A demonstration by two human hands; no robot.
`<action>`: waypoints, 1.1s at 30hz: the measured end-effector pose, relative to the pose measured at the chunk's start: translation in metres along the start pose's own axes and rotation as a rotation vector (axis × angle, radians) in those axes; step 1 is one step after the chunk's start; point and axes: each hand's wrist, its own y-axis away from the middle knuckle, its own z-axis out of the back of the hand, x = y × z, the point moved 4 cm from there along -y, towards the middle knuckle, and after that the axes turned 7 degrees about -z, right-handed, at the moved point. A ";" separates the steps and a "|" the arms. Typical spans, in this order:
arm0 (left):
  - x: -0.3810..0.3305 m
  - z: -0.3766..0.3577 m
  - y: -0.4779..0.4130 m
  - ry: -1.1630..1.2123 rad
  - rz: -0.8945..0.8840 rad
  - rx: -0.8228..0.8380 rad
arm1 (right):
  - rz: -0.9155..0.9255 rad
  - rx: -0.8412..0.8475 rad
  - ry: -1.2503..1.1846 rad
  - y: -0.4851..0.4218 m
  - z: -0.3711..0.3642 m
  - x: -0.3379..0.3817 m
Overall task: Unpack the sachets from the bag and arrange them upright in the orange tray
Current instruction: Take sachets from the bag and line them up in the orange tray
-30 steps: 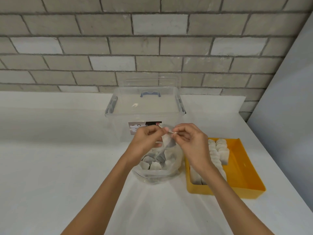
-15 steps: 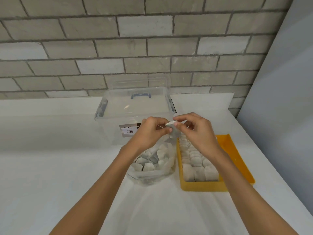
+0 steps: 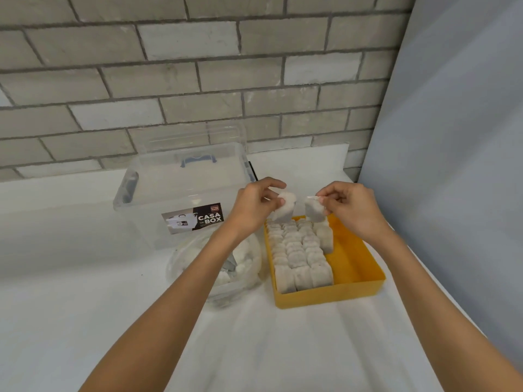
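My left hand [image 3: 254, 206] pinches a white sachet [image 3: 284, 210] by its top, and my right hand [image 3: 348, 205] pinches a second sachet [image 3: 313, 211]. Both sachets hang apart over the far end of the orange tray [image 3: 353, 256]. Several sachets [image 3: 300, 250] stand upright in rows that fill the tray's left part; its right part shows bare orange floor. A clear plastic bag [image 3: 243, 267] with more loose sachets lies left of the tray, partly hidden under my left forearm.
A clear lidded storage box [image 3: 181, 199] with a "CASA BOX" label stands behind the bag, against the grey brick wall. A pale panel [image 3: 452, 137] closes off the right side. Everything rests on a white table [image 3: 85, 278].
My hands have moved right from above the bag to above the tray. The piece they held together is now two separate sachets, one in each hand.
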 end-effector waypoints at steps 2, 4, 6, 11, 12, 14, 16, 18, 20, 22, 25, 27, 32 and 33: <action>-0.001 -0.007 0.000 0.013 -0.004 0.002 | -0.031 -0.007 0.098 0.001 0.005 -0.015; -0.001 -0.010 0.001 0.017 -0.009 -0.003 | -0.086 0.026 0.201 0.002 0.006 -0.032; 0.000 -0.013 0.002 0.021 0.000 -0.007 | -0.145 0.083 0.288 0.004 0.001 -0.048; 0.003 -0.012 0.006 -0.018 0.006 -0.008 | -0.268 0.123 0.434 0.002 -0.018 -0.074; 0.002 -0.012 0.006 -0.031 0.001 -0.007 | -0.279 0.120 0.443 0.001 -0.022 -0.074; 0.002 -0.010 0.007 -0.055 -0.008 -0.008 | -0.298 0.141 0.459 -0.002 -0.029 -0.073; 0.001 -0.010 0.008 -0.063 -0.012 -0.008 | -0.317 0.164 0.454 -0.003 -0.034 -0.073; 0.001 -0.010 0.008 -0.065 -0.016 -0.006 | -0.331 0.169 0.431 -0.005 -0.038 -0.074; 0.003 -0.009 0.008 -0.058 -0.005 -0.006 | -0.347 0.183 0.403 -0.006 -0.041 -0.076; 0.005 -0.010 0.007 -0.045 0.016 -0.006 | -0.356 0.203 0.381 -0.006 -0.044 -0.078; 0.005 -0.012 0.007 -0.044 0.024 0.004 | -0.357 0.196 0.365 -0.006 -0.044 -0.079; 0.005 -0.015 0.008 -0.043 0.018 0.019 | -0.365 0.188 0.347 -0.005 -0.042 -0.081; 0.007 -0.026 0.007 -0.064 0.008 0.075 | -0.338 0.180 0.327 -0.001 -0.032 -0.082; 0.007 -0.029 0.007 -0.069 0.006 0.089 | -0.320 0.165 0.334 0.000 -0.028 -0.079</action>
